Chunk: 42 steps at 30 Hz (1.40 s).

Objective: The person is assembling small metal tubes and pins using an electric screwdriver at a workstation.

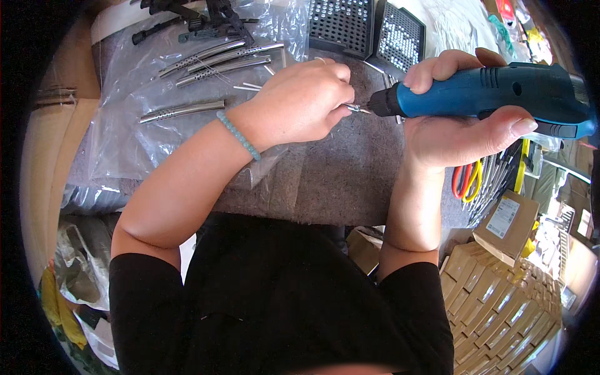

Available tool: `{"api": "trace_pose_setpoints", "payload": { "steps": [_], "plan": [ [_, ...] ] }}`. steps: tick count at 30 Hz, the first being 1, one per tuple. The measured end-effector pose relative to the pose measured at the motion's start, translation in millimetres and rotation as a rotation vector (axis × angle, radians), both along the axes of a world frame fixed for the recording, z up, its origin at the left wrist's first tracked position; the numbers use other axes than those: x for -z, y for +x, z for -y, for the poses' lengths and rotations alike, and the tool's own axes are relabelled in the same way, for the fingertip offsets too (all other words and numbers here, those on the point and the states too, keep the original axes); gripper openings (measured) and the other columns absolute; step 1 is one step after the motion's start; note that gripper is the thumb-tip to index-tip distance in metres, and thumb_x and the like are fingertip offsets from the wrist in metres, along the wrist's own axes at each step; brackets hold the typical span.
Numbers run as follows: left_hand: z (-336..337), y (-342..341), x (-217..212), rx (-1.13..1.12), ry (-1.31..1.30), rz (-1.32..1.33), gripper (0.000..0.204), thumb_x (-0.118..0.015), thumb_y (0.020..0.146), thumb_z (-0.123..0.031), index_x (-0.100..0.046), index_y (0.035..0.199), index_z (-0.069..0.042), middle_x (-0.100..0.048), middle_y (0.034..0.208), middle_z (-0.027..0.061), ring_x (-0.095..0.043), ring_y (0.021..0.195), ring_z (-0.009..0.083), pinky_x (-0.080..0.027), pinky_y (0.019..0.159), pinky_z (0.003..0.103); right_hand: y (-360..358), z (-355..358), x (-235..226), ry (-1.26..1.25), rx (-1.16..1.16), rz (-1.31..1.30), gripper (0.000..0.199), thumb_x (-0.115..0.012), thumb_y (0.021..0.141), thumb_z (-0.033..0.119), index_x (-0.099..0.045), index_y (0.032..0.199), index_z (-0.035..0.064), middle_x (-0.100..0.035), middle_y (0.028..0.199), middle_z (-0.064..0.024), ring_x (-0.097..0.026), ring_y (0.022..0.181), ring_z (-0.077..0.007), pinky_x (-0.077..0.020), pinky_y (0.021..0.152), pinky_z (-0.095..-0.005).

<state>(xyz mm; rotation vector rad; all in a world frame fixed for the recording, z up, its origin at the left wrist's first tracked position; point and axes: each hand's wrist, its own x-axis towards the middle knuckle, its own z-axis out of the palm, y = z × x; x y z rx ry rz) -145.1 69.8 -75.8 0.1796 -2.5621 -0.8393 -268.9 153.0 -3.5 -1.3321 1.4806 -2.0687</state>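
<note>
1. The left hand (300,103) is curled into a loose fist. Its fingers (340,100) pinch tight on a tiny metal piece (357,109), which pokes out to the right of the fingertips.
2. The tiny metal piece touches the black tip of the blue power tool (494,94).
3. The right hand (462,125) wraps all the way around the blue power tool. Its fingers curl over the top and its thumb presses along the bottom. The tool lies sideways with its tip pointing left.
4. Both forearms come up from the bottom. The left wrist wears a pale blue bead bracelet (239,134).
5. Both hands hang above the grey mat (350,181). The mat under them is bare, and its front edge is close to the person's body.
6. Shiny metal tubes (212,62) lie on a clear plastic bag (125,144) to the left. Black trays with holes (369,25) sit at the back. Scissors with red and yellow handles (467,180) lie below the right hand. Stacked brown boxes (500,306) sit low on the right.
</note>
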Motion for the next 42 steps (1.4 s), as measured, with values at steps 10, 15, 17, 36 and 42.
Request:
{"api": "trace_pose_setpoints", "payload": {
  "steps": [10,15,17,36,42],
  "plan": [
    [0,-1,0,0.001,-0.012,-0.017,0.013,-0.067,0.072,-0.011,-0.063,0.080,-0.003,-0.056,0.082,0.0095,-0.057,0.079,0.0291,-0.047,0.067,0.039,0,2,5,-0.059,-0.031,0.040,0.076,-0.043,0.077,0.072,-0.041,0.106,0.0016,-0.053,0.066,-0.0124,-0.050,0.047,-0.0175,-0.0417,0.046,-0.0267],
    [0,-2,1,0.005,-0.014,-0.028,0.012,-0.067,0.071,-0.011,-0.063,0.080,-0.004,-0.056,0.082,0.0097,-0.057,0.078,0.0296,-0.047,0.067,0.039,0,2,7,-0.036,-0.018,0.019,0.077,-0.044,0.076,0.072,-0.041,0.107,0.0012,-0.053,0.066,-0.0123,-0.050,0.048,-0.0174,-0.0416,0.045,-0.0271],
    [0,-2,1,0.002,-0.012,-0.026,0.012,-0.067,0.071,-0.011,-0.063,0.080,-0.003,-0.057,0.082,0.0096,-0.057,0.079,0.0296,-0.047,0.067,0.039,-3,3,8,-0.040,-0.009,0.006,0.077,-0.044,0.076,0.072,-0.041,0.107,0.0010,-0.053,0.066,-0.0122,-0.051,0.048,-0.0173,-0.0415,0.045,-0.0270],
    [-5,-2,-2,-0.036,-0.006,-0.010,0.017,-0.068,0.073,-0.018,-0.060,0.083,-0.006,-0.056,0.080,0.0074,-0.056,0.080,0.0283,-0.046,0.067,0.039,-13,0,7,-0.256,-0.265,0.093,0.083,-0.039,0.072,0.079,-0.048,0.107,0.0047,-0.055,0.073,-0.0115,-0.054,0.054,-0.0197,-0.0451,0.048,-0.0295],
    [-5,-3,-1,-0.027,0.000,-0.041,0.012,-0.065,0.074,-0.014,-0.058,0.080,-0.006,-0.057,0.080,0.0076,-0.056,0.080,0.0286,-0.046,0.066,0.039,-12,-1,5,-0.237,-0.260,0.076,0.083,-0.038,0.073,0.079,-0.048,0.108,0.0051,-0.055,0.074,-0.0117,-0.054,0.054,-0.0195,-0.0444,0.048,-0.0296]
  ]
}}
